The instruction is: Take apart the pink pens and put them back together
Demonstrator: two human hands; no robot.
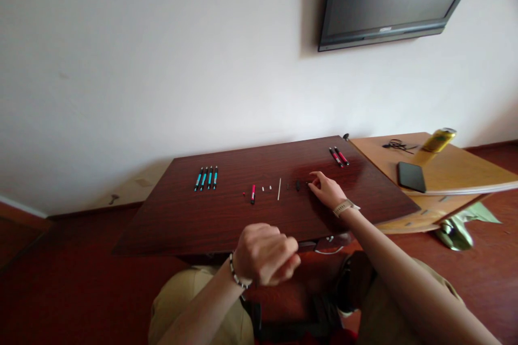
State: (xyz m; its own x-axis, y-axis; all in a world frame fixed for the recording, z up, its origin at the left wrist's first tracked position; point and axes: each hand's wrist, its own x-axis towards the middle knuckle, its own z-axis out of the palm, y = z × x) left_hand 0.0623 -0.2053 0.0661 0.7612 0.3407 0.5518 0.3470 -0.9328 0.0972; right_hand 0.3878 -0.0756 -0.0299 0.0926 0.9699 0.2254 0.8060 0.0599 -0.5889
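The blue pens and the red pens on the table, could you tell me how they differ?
There are four blue pens but two red pens. The blue pens lie at the table's left, far from both hands; the red pens lie at its right rear, just beyond the right hand. Each group lies side by side.

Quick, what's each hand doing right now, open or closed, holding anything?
Left hand: curled closed near the table edge; any contents cannot be told.
Right hand: open, fingertips reaching small dark parts on the table.
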